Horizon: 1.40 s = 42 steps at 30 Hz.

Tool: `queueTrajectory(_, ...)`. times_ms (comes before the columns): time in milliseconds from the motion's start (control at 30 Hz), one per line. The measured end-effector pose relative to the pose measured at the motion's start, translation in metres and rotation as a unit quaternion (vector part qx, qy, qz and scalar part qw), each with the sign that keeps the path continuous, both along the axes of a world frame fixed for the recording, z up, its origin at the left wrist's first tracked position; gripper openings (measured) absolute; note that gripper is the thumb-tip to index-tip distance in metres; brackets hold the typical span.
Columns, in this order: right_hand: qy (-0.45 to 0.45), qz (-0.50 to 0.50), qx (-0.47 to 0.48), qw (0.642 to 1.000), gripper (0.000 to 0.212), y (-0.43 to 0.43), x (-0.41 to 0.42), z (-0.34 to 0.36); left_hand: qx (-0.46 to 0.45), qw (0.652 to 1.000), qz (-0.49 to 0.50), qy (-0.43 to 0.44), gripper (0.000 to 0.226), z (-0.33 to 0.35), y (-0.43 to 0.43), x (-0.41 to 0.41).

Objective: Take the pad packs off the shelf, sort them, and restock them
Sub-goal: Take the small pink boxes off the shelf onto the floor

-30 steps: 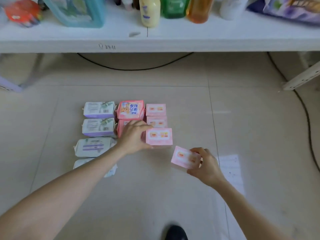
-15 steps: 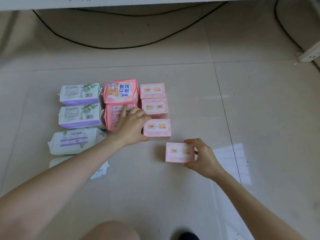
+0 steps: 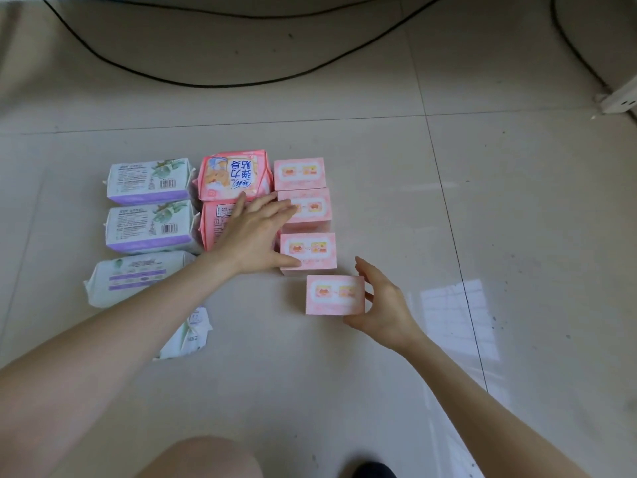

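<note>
- The main risk is a crooked row. The small pale-pink cardboard box (image 3: 334, 294) in my right hand (image 3: 382, 305) sits to the right of the column of three matching pink boxes (image 3: 317, 212) on the tiled floor (image 3: 482, 201). If I slide it in at an angle, I judge it could knock the nearest box askew.
- My left hand (image 3: 255, 236) lies across the pink soft plastic pack (image 3: 215, 222) and those boxes, so a careless lift might drag them out of line.
- My left forearm crosses the nearest of the white-and-purple soft packs (image 3: 148, 181), which lie in their own column on the left, and it could brush that one aside.
- Right hand: the thumb is at the near edge and the fingers curl round the right end, gripping the box. I cannot tell whether the box rests on the floor or sits just above it.
- Left hand: it lies flat with straight fingers and holds nothing. The fingertips touch the middle box and the thumb is against the nearest.
- Sorting looks nearly finished; restocking the shelf is not yet begun.
</note>
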State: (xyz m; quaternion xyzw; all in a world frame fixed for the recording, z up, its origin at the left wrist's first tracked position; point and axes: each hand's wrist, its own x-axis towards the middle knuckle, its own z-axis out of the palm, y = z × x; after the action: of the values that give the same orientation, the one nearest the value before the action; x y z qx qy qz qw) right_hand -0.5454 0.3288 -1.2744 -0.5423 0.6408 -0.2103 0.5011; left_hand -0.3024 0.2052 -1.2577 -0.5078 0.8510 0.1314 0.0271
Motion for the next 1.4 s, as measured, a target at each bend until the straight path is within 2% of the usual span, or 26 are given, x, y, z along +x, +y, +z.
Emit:
queueTrajectory(233, -0.02, 0.003, -0.004, 1.0, 0.091, -0.013, 0.019, -0.001, -0.001, 1.0, -0.014, -0.026, 0.09, -0.004, -0.002, 0.003)
queueTrajectory(500, -0.042, 0.002, -0.026, 0.999, 0.079, -0.026, 0.03, -0.001, -0.008, 1.0, -0.002, -0.012, 0.077, -0.006, -0.003, 0.004)
queueTrajectory(900, -0.03, -0.003, -0.023, 0.999, 0.076, -0.026, 0.03, -0.009, -0.006, 0.999, -0.001, -0.031, 0.077, -0.005, -0.001, 0.003)
queueTrajectory(1067, 0.03, 0.022, -0.041, 0.998, 0.077, -0.023, 0.029, 0.0, 0.014, 0.997, -0.006, -0.07, 0.076, 0.003, 0.002, -0.003)
queueTrajectory(1167, 0.102, 0.066, -0.05, 0.991, 0.08, -0.017, 0.027, 0.017, 0.006, 0.997, 0.001, -0.074, 0.073, 0.019, 0.015, -0.006)
queueTrajectory(1267, 0.204, 0.113, -0.03, 0.972, 0.083, -0.006, 0.023, 0.044, 0.0, 0.998, 0.003, -0.066, 0.068, 0.043, 0.034, -0.006)
queueTrajectory(1400, 0.289, 0.159, -0.044, 0.943, 0.072, 0.017, 0.021, 0.093, 0.019, 0.997, -0.023, -0.074, 0.063, 0.088, 0.067, -0.001)
